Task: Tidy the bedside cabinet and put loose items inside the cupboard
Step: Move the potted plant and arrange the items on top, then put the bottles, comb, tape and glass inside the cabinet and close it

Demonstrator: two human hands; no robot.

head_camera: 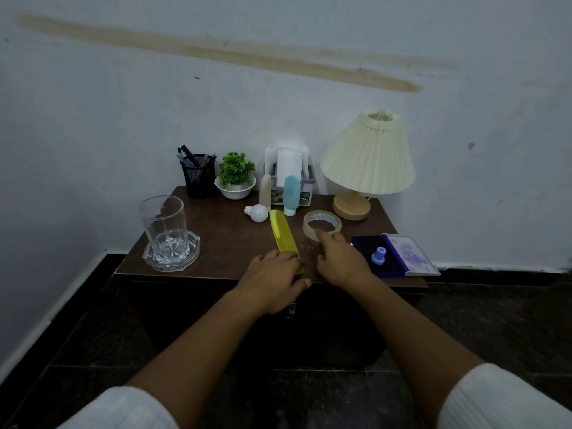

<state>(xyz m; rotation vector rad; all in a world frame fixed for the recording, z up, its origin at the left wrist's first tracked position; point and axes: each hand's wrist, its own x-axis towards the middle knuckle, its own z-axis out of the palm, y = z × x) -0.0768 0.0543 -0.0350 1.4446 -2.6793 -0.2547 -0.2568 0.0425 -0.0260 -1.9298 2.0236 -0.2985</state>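
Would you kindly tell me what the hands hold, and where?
The left hand grips the yellow comb by its near end; the right hand only touches the tape roll.

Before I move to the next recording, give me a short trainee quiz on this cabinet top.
1. True or false: the glass stands in the ashtray.
2. The left hand covers the near end of which thing? A bulb, B yellow comb, C lamp.
3. Fill in: a finger of the right hand touches the ____.
Key: 1 true; 2 B; 3 tape roll.
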